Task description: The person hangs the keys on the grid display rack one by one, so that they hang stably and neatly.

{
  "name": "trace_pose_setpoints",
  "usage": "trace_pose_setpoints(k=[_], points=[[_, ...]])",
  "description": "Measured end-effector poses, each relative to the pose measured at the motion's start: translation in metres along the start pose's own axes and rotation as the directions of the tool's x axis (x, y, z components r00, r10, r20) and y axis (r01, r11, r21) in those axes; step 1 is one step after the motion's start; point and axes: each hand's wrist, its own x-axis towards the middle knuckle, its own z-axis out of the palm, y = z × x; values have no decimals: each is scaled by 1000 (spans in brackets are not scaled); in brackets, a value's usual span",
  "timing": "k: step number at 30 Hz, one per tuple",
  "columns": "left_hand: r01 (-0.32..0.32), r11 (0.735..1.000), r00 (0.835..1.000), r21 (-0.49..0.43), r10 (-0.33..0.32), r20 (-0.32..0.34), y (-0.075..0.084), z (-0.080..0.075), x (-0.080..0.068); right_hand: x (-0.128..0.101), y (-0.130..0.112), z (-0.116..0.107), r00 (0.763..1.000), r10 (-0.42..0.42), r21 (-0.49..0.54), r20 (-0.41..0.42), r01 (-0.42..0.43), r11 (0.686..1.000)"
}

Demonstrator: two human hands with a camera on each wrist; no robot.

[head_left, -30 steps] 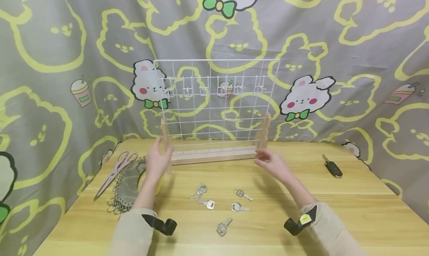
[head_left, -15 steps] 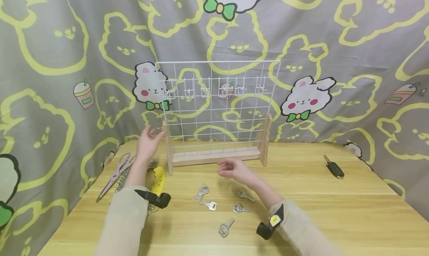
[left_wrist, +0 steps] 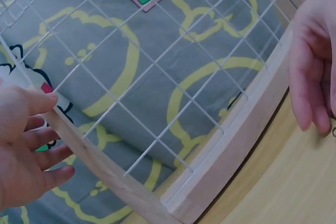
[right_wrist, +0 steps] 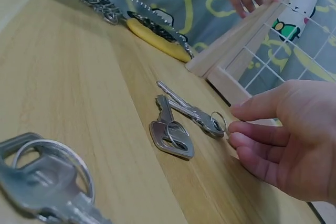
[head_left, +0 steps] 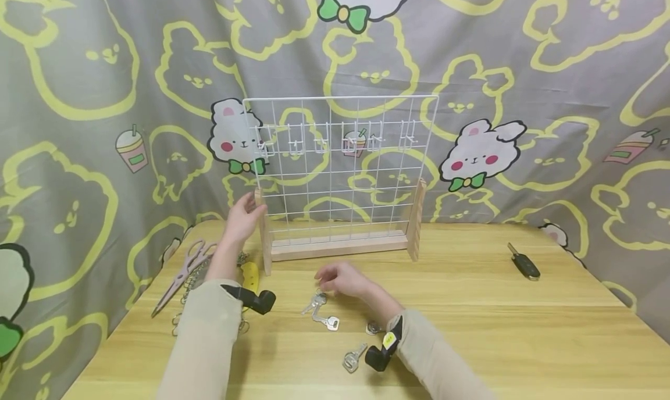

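A white wire grid rack (head_left: 340, 167) with small hooks stands in a wooden base (head_left: 337, 246) at the back of the table. My left hand (head_left: 245, 215) rests with straight fingers against the rack's left wooden post (left_wrist: 100, 166). My right hand (head_left: 340, 279) hovers low over the table, its fingertips (right_wrist: 239, 127) just short of the ring of a small bunch of silver keys (right_wrist: 178, 127), not holding it. Another key (head_left: 353, 357) lies nearer to me, and one key (head_left: 373, 328) is partly hidden by my right sleeve.
Pinkish scissors (head_left: 180, 272), a pile of key rings (head_left: 191, 286) and a yellow object (head_left: 251, 275) lie at the table's left. A black car key (head_left: 523, 263) lies at the far right. A patterned cloth hangs behind and beside the wooden table (head_left: 523, 330).
My right hand left the rack's right post and moved left and down to the bunch of keys. My left hand rose a little and stays at the left post.
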Motion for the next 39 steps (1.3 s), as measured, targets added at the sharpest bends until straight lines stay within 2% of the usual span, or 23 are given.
trace_pose_setpoints(k=[5, 11, 15, 21, 30, 39], points=[[10, 1000, 1000, -5, -11, -9, 0, 3, 0, 3, 2, 3, 1000, -21, -139, 11, 22, 990], [13, 1000, 1000, 6, -13, -18, 1, 3, 0, 3, -1, 5, 1000, 2, -190, 23, 3, 982], [42, 999, 999, 32, -42, -5, -1, 4, -1, 1, 0, 5, 999, 8, -197, 38, -1, 980], [48, 999, 999, 20, -48, -2, -1, 4, -2, -1, -7, -7, 999, 4, -97, 47, 0, 995], [61, 998, 998, 26, -62, 12, 3, 2, -3, 11, -46, -43, 998, -62, -121, -17, 60, 991], [48, 998, 999, 27, -48, 13, 3, 2, -4, 29, -106, -67, 979, -177, -258, -105, 145, 955]])
